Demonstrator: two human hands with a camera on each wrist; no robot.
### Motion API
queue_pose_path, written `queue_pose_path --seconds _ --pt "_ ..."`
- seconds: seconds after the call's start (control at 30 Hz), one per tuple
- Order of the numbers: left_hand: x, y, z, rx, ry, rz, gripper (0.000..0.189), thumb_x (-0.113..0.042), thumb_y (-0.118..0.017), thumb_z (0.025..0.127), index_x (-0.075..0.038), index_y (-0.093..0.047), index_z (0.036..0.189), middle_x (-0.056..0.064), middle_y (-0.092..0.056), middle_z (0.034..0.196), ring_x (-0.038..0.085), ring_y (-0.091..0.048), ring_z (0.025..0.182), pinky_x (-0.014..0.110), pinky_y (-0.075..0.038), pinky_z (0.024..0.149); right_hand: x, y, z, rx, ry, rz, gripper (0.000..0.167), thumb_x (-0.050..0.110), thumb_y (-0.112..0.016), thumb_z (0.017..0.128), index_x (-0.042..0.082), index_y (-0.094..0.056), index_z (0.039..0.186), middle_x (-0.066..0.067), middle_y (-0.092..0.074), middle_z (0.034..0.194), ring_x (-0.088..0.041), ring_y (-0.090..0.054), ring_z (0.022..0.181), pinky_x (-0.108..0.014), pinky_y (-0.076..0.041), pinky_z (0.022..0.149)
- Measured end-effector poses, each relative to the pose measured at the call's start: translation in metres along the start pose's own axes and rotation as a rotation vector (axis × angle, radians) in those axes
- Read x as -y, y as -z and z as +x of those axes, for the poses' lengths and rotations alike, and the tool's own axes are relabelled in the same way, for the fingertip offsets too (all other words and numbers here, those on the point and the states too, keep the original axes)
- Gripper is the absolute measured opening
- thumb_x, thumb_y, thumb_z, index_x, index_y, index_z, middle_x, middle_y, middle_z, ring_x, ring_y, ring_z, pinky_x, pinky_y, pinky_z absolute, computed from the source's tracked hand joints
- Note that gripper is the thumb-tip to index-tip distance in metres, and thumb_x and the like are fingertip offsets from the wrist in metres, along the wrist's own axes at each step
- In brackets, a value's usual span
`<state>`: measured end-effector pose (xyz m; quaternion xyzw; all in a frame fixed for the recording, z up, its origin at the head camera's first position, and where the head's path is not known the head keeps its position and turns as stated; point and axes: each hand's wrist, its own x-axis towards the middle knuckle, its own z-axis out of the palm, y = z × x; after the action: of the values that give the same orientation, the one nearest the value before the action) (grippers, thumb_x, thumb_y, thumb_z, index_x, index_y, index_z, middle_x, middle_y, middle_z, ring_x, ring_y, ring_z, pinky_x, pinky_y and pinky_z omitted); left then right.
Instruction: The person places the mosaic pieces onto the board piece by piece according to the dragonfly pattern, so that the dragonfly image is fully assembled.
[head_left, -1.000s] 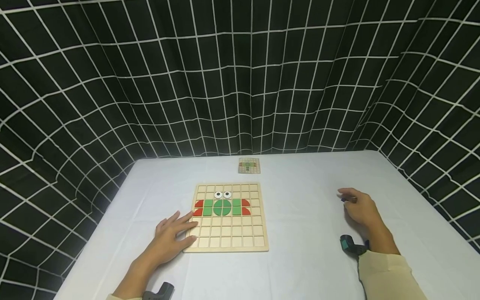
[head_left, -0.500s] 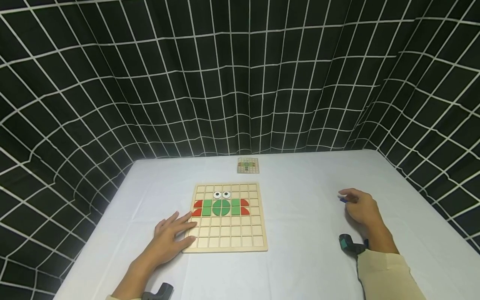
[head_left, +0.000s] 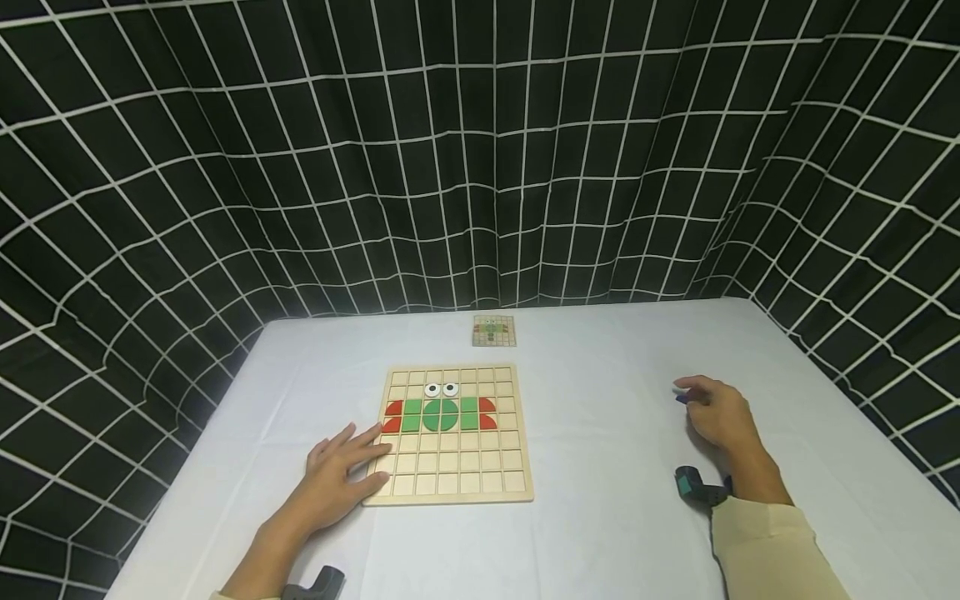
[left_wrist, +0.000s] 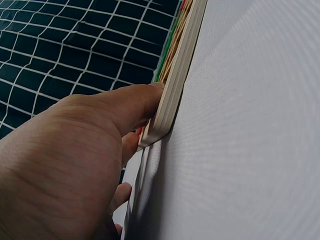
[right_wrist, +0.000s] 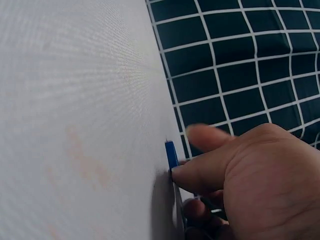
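Note:
My left hand (head_left: 333, 483) lies with spread fingers over the left edge of a wooden grid board (head_left: 468, 462); in the left wrist view its thumb (left_wrist: 135, 102) presses on the board's rim. Set into the grid are two white eye pieces (head_left: 432, 390), a green circle (head_left: 440, 415) made of quarter pieces, green squares (head_left: 412, 415) and red quarter pieces (head_left: 487, 405). Out on the right of the table, my right hand (head_left: 720, 417) pinches a small flat blue piece (right_wrist: 172, 156) between thumb and fingers, close over the white cloth. Its other fingers are curled beneath and partly hidden.
A small pattern card (head_left: 493, 331) showing a similar figure lies behind the board near the table's far edge. White cloth (head_left: 600, 467) covers the table. A black curtain with white grid lines (head_left: 480, 167) surrounds the back and sides. Each wrist wears a dark camera mount (head_left: 697, 485).
The blue piece has turned slightly in my right fingers and shows a little differently. My left hand stays on the board. The whole view has shifted slightly.

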<state>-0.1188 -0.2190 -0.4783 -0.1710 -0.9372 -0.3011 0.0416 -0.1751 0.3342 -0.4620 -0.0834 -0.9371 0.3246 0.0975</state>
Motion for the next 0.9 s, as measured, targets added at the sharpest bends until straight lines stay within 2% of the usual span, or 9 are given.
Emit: queue_pose_path --seconds 0.1,0.2,0.37,0.43,0.5,0.6,0.7,0.83,0.9 --pt "0.0001 0.0004 0.0002 -0.001 0.001 0.003 0.041 -0.036 -0.073 0.085 -0.022 -0.068 0.123 0.0 -0.044 0.146 0.036 -0.024 0.14 0.062 -0.004 0.107 0.0007 -0.0013 0.0005 0.018 -0.006 0.023 0.037 -0.005 -0.047 0.087 0.004 -0.065 0.118 -0.027 -0.057 0.123 -0.052 -0.044 0.118 -0.068 -0.036 0.091" --pt "0.0005 0.0006 0.0003 -0.004 0.0 0.006 0.041 -0.035 -0.073 0.085 -0.022 -0.068 0.123 0.0 -0.044 0.146 0.036 -0.024 0.14 0.062 -0.004 0.107 0.0014 -0.0022 0.001 0.001 -0.01 0.038 0.033 -0.003 -0.047 0.091 0.006 -0.067 0.115 -0.026 -0.057 0.125 -0.052 -0.042 0.121 -0.068 -0.035 0.093" --pt "0.0012 -0.0001 0.0001 -0.003 -0.001 0.002 0.041 -0.036 -0.073 0.085 -0.022 -0.068 0.123 0.0 -0.045 0.146 0.036 -0.024 0.14 0.063 -0.004 0.107 0.0009 0.0002 0.0004 -0.024 -0.021 -0.021 0.026 0.009 -0.058 0.089 0.001 -0.064 0.113 -0.029 -0.058 0.115 -0.05 -0.049 0.109 -0.064 -0.042 0.086" --pt "0.0013 -0.0006 0.0 -0.002 0.001 -0.003 0.041 -0.037 -0.073 0.085 -0.022 -0.068 0.123 0.0 -0.044 0.146 0.036 -0.023 0.14 0.063 -0.004 0.107 0.0012 0.0023 -0.0006 -0.003 -0.042 -0.067 0.03 0.022 -0.065 0.088 0.0 -0.063 0.109 -0.03 -0.058 0.111 -0.049 -0.052 0.103 -0.062 -0.044 0.081" --pt "0.0013 -0.0011 -0.0002 -0.001 0.003 -0.005 0.041 -0.037 -0.073 0.085 -0.023 -0.068 0.123 -0.001 -0.044 0.146 0.036 -0.023 0.14 0.063 -0.004 0.107 0.0017 0.0047 -0.0016 0.024 -0.083 -0.099 0.042 0.037 -0.069 0.085 0.0 -0.064 0.104 -0.029 -0.06 0.106 -0.047 -0.053 0.099 -0.06 -0.044 0.076" --pt "0.001 -0.0013 -0.0002 0.001 0.006 -0.004 0.041 -0.038 -0.072 0.085 -0.023 -0.067 0.123 -0.002 -0.044 0.146 0.036 -0.023 0.14 0.063 -0.004 0.107 0.0015 0.007 -0.0024 0.064 -0.129 -0.136 0.053 0.049 -0.072 0.081 0.0 -0.063 0.1 -0.028 -0.061 0.103 -0.046 -0.053 0.095 -0.059 -0.041 0.074" --pt "0.0005 -0.0011 -0.0003 0.003 0.008 -0.002 0.04 -0.037 -0.073 0.085 -0.023 -0.067 0.123 -0.002 -0.044 0.146 0.036 -0.023 0.14 0.062 -0.004 0.107 0.0009 0.0072 -0.0021 0.088 -0.124 -0.147 0.052 0.046 -0.072 0.082 -0.001 -0.063 0.102 -0.029 -0.06 0.106 -0.048 -0.052 0.099 -0.063 -0.036 0.078" --pt "0.0 -0.0008 -0.0002 0.002 0.013 -0.005 0.04 -0.035 -0.073 0.085 -0.023 -0.068 0.123 -0.002 -0.044 0.146 0.036 -0.023 0.14 0.062 -0.004 0.108 -0.0004 0.0052 -0.0006 0.094 -0.052 -0.15 0.047 0.039 -0.07 0.086 -0.002 -0.064 0.109 -0.031 -0.058 0.114 -0.051 -0.049 0.106 -0.068 -0.031 0.084" --pt "0.0003 -0.001 0.0 0.001 0.013 -0.003 0.04 -0.035 -0.073 0.085 -0.023 -0.068 0.123 -0.002 -0.044 0.146 0.036 -0.023 0.14 0.062 -0.004 0.108 -0.0009 0.0053 -0.0008 0.1 -0.021 -0.143 0.045 0.035 -0.07 0.087 -0.002 -0.063 0.112 -0.033 -0.057 0.117 -0.052 -0.049 0.109 -0.069 -0.032 0.087"
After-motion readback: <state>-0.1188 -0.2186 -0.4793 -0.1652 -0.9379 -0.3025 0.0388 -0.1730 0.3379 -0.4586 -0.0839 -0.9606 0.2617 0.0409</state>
